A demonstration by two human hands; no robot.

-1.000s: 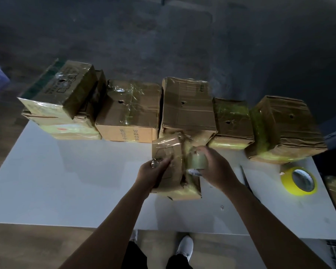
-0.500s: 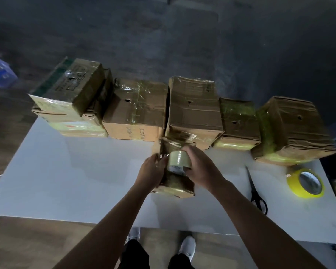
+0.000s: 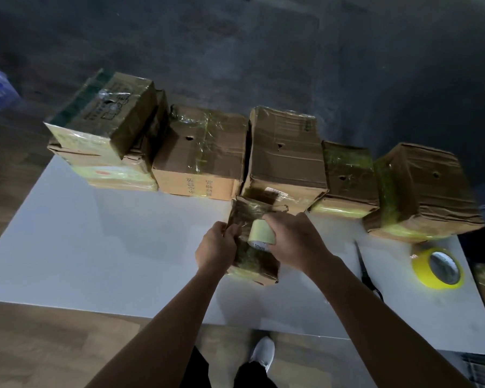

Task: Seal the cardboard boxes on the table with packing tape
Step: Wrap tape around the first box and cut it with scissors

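Cardboard box [image 3: 254,260] gripped by left hand [image 3: 216,247] fingers; right hand [image 3: 294,242] fingers wrap tape roll [image 3: 262,233].

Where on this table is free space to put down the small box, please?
Widest bare patch: the left half of the table, between the row of boxes and the near edge. Crowded on the right: scissors and yellow tape roll.

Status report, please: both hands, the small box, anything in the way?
Left hand grips small box. Right hand holds tape roll on its top. Scissors, yellow roll lie apart, to the right.
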